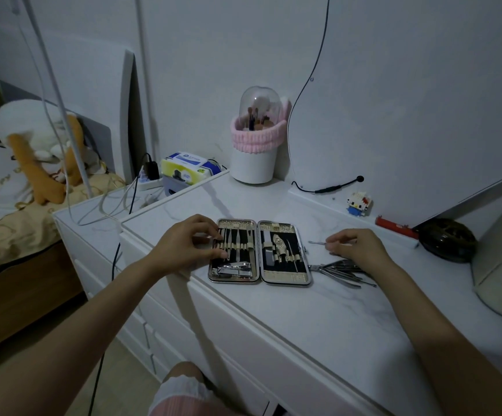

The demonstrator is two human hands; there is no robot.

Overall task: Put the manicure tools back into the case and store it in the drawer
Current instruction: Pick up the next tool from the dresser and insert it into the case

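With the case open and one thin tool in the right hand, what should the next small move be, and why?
Probably carry the thin tool pinched by the right hand over to the open case and slide it under a free loop in the right half. The left hand already rests on the left half, steadying it, and a pile of tools waits beside the case.

Dim bluish indoor light, soft shadows, wide-angle bending at edges, slightly grainy

Head camera looks forward and down, close above white dresser (318, 310).
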